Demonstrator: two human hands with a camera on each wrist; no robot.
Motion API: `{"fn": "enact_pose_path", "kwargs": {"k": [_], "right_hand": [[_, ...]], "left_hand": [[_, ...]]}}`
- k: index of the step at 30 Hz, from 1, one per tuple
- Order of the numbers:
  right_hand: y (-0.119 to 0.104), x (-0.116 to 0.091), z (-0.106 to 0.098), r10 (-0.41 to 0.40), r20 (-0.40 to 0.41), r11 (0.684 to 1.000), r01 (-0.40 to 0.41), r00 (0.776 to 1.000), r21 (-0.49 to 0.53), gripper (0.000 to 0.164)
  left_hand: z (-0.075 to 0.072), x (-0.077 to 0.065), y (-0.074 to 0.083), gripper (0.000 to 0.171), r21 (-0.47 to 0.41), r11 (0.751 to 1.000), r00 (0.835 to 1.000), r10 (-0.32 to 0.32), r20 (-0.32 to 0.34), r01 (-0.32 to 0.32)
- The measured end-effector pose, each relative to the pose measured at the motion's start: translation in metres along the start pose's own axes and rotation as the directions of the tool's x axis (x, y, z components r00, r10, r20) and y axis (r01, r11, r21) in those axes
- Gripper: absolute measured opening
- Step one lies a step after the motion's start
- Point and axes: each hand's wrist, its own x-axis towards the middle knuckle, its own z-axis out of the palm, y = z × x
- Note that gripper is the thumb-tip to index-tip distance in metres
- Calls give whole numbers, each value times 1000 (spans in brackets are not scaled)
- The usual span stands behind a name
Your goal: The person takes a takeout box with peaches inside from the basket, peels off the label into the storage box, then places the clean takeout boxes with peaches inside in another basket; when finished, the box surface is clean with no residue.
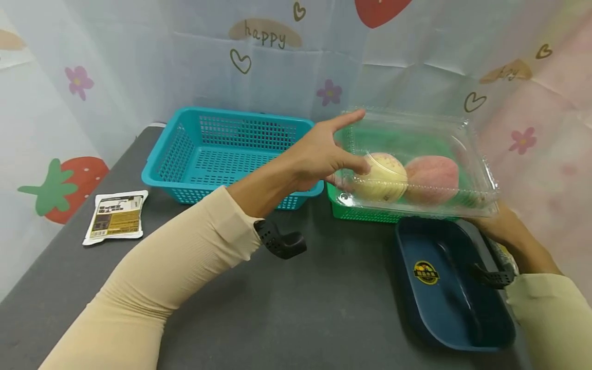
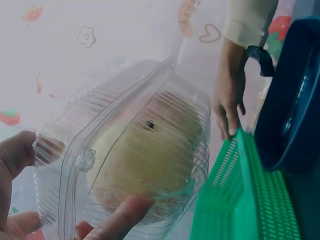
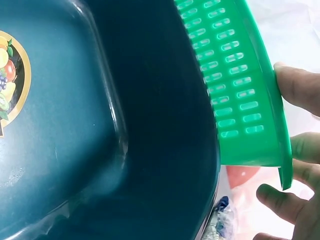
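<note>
My left hand (image 1: 319,154) grips the left end of a clear plastic clamshell box (image 1: 472,149), raised over the green basket (image 1: 365,213). Inside the box lie a pale yellow round piece (image 1: 381,177) with small specks and a pink, peach-like one (image 1: 432,180). The left wrist view shows the thumb and fingers around the box's corner, with the yellow piece (image 2: 145,165) behind the ribbed plastic. My right hand (image 2: 230,100) hangs at the green basket's corner. In the right wrist view, its fingers (image 3: 300,90) are nearly straight and touch the green rim from outside.
A blue slotted basket (image 1: 222,164) stands at the back left. A dark blue basin (image 1: 455,308) with a round fruit sticker sits at the right. On the left of the grey table (image 1: 296,308) lies a white-and-gold packet (image 1: 115,216). A printed curtain (image 1: 194,51) hangs behind.
</note>
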Motion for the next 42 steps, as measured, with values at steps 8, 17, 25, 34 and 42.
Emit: {"fn": "enact_pose_path", "kwargs": {"k": [8, 17, 25, 34, 42], "right_hand": [[0, -2, 1, 60, 42, 996, -63, 997, 61, 54], [-2, 0, -4, 96, 139, 994, -87, 986, -70, 72], [-1, 0, -5, 86, 168, 995, -77, 982, -65, 74], [-3, -1, -6, 101, 176, 994, -94, 979, -47, 75], [-2, 0, -7, 120, 182, 993, -117, 976, -23, 76]], "left_hand": [[8, 31, -6, 95, 3, 1000, 999, -26, 23, 26], [12, 65, -19, 97, -39, 995, 996, -87, -26, 86], [7, 90, -42, 97, -33, 995, 991, -100, -93, 98], [8, 110, -65, 99, 5, 992, 981, -123, -148, 125], [11, 121, -80, 100, 38, 988, 976, -141, -165, 149]]}}
